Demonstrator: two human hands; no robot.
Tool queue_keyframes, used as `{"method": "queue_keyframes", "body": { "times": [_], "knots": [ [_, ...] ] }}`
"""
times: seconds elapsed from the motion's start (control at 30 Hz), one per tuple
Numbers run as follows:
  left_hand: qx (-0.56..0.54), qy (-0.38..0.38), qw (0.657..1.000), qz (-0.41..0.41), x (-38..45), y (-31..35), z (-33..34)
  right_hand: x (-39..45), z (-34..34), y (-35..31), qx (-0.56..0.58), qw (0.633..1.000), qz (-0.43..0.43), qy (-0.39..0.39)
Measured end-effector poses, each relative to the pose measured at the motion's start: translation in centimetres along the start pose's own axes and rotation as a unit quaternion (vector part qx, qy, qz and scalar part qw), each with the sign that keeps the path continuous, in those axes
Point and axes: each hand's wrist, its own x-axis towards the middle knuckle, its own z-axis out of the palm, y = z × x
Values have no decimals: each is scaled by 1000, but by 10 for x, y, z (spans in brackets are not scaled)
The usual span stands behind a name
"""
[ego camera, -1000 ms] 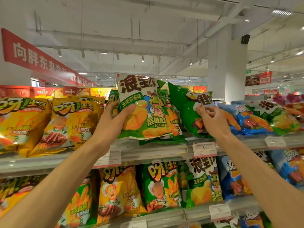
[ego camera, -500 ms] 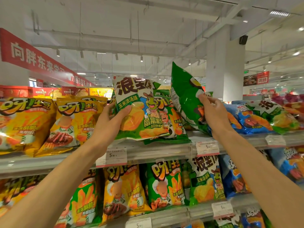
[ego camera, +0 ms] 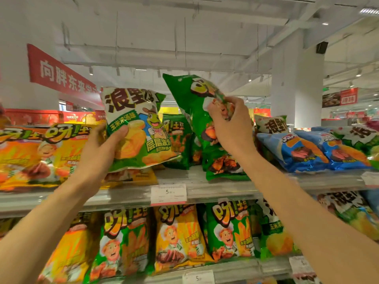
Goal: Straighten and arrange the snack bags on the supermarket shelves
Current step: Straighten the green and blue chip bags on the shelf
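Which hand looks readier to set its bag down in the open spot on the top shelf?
Probably the right hand: its dark green bag hangs right above the bare shelf patch. The left hand holds its frog-print bag further left.

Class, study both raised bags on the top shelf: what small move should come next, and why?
Probably lower the dark green bag, pinched by the right hand, upright into the bare shelf gap, since it tilts above the row while the left hand holds the frog-print bag aside.

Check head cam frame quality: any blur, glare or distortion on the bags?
Head view: wide-angle bending curves the shelf edge; motion blur smears the yellow bags at left; glare glints on the blue bags; the bags held by the left hand and right hand read fairly sharp.
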Motion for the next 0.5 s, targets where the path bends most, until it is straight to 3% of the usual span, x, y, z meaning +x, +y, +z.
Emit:
{"method": "queue_keyframes", "body": {
  "times": [0.37,0.5],
  "knots": [
    [27,34,999,-5,6,-5,-61,-42,81,-17,-122,990,25,-65],
    [24,36,999,4,6,-4,-71,-56,91,-10,-182,975,29,-121]
  ]
}}
